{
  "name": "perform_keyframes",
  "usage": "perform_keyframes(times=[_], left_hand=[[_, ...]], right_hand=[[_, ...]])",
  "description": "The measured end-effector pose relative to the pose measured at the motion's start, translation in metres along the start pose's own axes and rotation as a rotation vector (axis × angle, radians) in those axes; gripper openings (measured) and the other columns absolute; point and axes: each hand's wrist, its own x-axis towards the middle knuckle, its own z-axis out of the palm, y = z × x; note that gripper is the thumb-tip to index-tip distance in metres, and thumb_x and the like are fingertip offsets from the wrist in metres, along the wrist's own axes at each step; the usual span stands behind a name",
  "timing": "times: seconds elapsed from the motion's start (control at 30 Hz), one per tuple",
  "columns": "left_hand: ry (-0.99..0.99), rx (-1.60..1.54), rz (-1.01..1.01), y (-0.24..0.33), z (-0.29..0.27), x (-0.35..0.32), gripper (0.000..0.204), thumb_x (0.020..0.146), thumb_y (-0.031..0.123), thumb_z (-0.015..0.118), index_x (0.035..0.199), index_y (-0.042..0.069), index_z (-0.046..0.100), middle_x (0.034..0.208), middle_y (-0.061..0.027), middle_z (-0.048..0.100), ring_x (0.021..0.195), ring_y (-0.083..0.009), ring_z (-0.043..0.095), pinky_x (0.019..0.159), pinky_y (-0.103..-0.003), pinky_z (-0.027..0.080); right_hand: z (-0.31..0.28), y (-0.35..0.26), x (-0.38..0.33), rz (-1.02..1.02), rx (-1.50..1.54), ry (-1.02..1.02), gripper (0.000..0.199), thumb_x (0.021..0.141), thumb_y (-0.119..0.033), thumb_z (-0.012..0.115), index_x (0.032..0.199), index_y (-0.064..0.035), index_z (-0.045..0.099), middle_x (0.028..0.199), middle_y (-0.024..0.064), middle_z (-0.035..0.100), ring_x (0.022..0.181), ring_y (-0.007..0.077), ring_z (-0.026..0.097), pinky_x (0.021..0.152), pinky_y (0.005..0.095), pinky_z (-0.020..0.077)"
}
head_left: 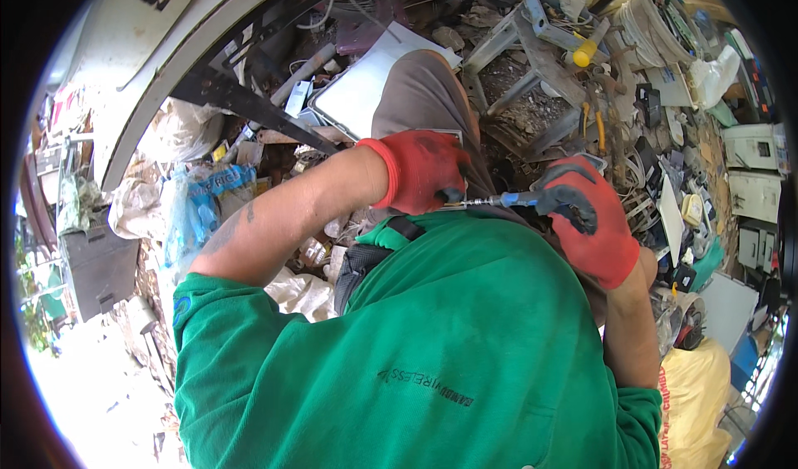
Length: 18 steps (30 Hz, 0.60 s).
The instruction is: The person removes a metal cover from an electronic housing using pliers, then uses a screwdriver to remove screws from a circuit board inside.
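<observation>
My right hand (587, 219), in a red glove with dark grey fingertips, is closed around the blue handle of a screwdriver (509, 199). Its thin metal shaft points left, ending beside the fingertips of my left hand (422, 172), also gloved in red. The left fingers are curled over a thin flat thing (451, 135); only its pale edge shows past the glove, so its kind is hidden. Both hands are close together over my lap, in front of the green shirt (449, 319). Whether the screwdriver's tip touches the flat thing cannot be seen.
Beyond my knee lies a white panel (353, 95). A grey metal frame (532, 61) stands ahead on the right, near a yellow-handled tool (587, 51) and orange-handled pliers (600, 128). Scrap crowds the ground. A yellow sack (694, 407) sits at the lower right.
</observation>
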Motion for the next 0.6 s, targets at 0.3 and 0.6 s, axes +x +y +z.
perform_keyframes(times=[0.3, 0.6], left_hand=[[-0.02, 0.422, 0.183, 0.014, 0.006, 0.005, 0.028, 0.08, 0.025, 0.066, 0.104, 0.01, 0.069, 0.124, -0.009, 0.062, 0.122, -0.0286, 0.056, 0.107, -0.043, 0.043], [0.515, -0.403, -0.199, 0.003, -0.015, -0.005, 0.025, 0.086, 0.0, 0.061, 0.111, 0.0, 0.062, 0.114, -0.0179, 0.064, 0.108, -0.0361, 0.065, 0.092, -0.039, 0.052]], right_hand=[[0.014, 0.052, -0.081, 0.319, 0.585, 0.341, 0.031, 0.079, 0.009, 0.056, 0.109, 0.0031, 0.056, 0.1, 0.0063, 0.058, 0.094, 0.0131, 0.058, 0.084, 0.0278, 0.0484], [0.032, 0.067, -0.093, 0.562, 1.239, 0.592, 0.029, 0.088, -0.007, 0.061, 0.114, -0.0002, 0.052, 0.093, 0.011, 0.064, 0.085, 0.0211, 0.065, 0.079, 0.0346, 0.0522]])
